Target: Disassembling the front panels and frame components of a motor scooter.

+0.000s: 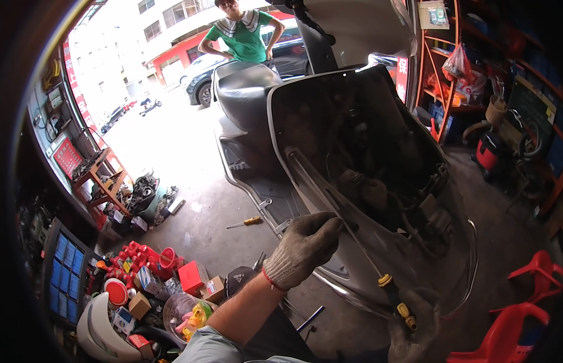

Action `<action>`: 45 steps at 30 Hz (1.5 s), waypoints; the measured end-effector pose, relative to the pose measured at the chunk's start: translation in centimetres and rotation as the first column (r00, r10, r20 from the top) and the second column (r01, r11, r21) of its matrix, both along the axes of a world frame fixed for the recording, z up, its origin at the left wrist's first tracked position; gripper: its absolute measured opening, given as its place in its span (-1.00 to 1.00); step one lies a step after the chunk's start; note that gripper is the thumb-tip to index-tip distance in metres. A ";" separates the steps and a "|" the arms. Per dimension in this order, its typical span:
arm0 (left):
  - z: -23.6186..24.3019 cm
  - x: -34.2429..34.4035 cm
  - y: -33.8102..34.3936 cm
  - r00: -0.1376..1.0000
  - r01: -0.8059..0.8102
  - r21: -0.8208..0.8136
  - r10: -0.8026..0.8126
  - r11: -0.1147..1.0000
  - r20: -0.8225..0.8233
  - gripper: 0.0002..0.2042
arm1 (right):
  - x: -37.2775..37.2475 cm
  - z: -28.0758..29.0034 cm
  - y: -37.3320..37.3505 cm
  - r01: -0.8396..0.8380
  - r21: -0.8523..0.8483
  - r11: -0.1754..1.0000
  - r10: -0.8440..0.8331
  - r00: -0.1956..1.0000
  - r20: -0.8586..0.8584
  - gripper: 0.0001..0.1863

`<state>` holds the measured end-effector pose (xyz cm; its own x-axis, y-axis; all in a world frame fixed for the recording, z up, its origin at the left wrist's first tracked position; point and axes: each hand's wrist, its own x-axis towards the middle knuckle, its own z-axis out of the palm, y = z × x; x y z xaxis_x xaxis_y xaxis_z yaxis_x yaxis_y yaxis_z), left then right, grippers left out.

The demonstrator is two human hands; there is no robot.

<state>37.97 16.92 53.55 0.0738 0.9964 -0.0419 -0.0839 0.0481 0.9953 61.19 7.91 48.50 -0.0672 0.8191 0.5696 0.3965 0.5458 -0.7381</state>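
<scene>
A scooter (245, 91) with its front opened stands before me; dark inner parts and wiring show inside the opening. My right hand (417, 330), gloved and in shade at the lower right, is closed around the yellow and black handle of a long screwdriver (395, 296). Its thin shaft slants up and left across the scooter's grey panel. In a knitted work glove, my left hand (305, 248) is closed with finger and thumb pinched beside that shaft, near the panel. What lies between those fingertips is hidden.
Another screwdriver (248, 222) lies on the floor left of the scooter. Boxes, including a red box (192, 276), and red containers crowd the lower left beside a blue-lit screen (66, 272). Red plastic chairs (508, 333) stand at right. A person in green (242, 39) stands beyond the scooter.
</scene>
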 end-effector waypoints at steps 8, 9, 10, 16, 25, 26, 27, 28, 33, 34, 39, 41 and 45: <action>-0.5 -0.2 0.1 0.983 0.067 -0.077 -0.052 0.995 0.177 -0.72 | 0.1 1.9 -0.1 -0.055 -0.037 0.998 0.055 0.999 -0.002 -0.63; -0.5 -0.2 0.0 0.983 0.064 -0.078 -0.049 0.995 0.179 -0.72 | 0.6 1.8 -0.1 -0.176 -0.307 0.935 0.101 0.964 -0.246 -0.61; -0.4 0.0 0.0 0.984 0.048 -0.071 -0.035 0.996 0.177 -0.72 | 0.9 1.8 -0.2 -0.336 -0.514 0.789 0.065 0.878 -0.474 -0.59; -1.0 1.1 0.3 0.974 0.002 -0.006 0.000 1.000 0.225 -0.71 | 1.2 1.2 1.7 0.034 0.486 0.873 -0.187 0.944 0.270 -0.46; -1.0 1.6 0.2 0.951 -0.036 -0.055 0.051 0.998 0.304 -0.68 | 0.9 0.5 0.5 -0.304 -0.311 0.901 0.117 0.859 -0.499 -0.44; -0.9 2.0 0.2 0.950 -0.044 -0.057 0.059 0.997 0.307 -0.69 | 1.1 -0.4 1.6 -0.039 0.069 0.997 0.050 0.984 -0.168 -0.43; -0.6 2.1 0.3 0.950 -0.040 -0.055 0.055 0.998 0.307 -0.69 | 1.4 -0.9 2.2 0.093 0.502 0.860 -0.174 0.978 0.116 -0.43; -0.6 1.9 0.3 0.952 -0.059 -0.059 0.074 0.997 0.298 -0.70 | 1.5 0.4 1.3 0.069 0.354 0.933 -0.136 0.977 0.167 -0.43; -1.0 1.7 0.2 0.941 -0.093 -0.058 0.107 0.994 0.322 -0.70 | 2.1 0.3 0.0 -0.467 -0.429 0.773 0.106 0.763 -0.638 -0.42; -0.7 1.9 0.1 0.936 -0.074 -0.062 0.091 0.995 0.341 -0.69 | 1.8 0.5 1.0 -0.098 -0.036 0.995 0.089 0.975 -0.206 -0.39; -1.2 1.6 0.2 0.936 -0.092 -0.033 0.098 0.995 0.337 -0.67 | 1.9 0.8 -0.8 -0.483 -0.362 0.797 0.144 0.734 -0.663 -0.49; -0.9 1.8 0.3 0.928 -0.084 -0.031 0.089 0.996 0.361 -0.68 | 1.4 1.1 -0.3 -0.494 -0.344 0.799 0.151 0.717 -0.680 -0.50; -0.9 2.0 0.3 0.927 -0.076 -0.047 0.088 0.996 0.366 -0.68 | 0.4 1.0 -0.1 0.005 0.010 1.000 -0.004 0.993 -0.118 -0.39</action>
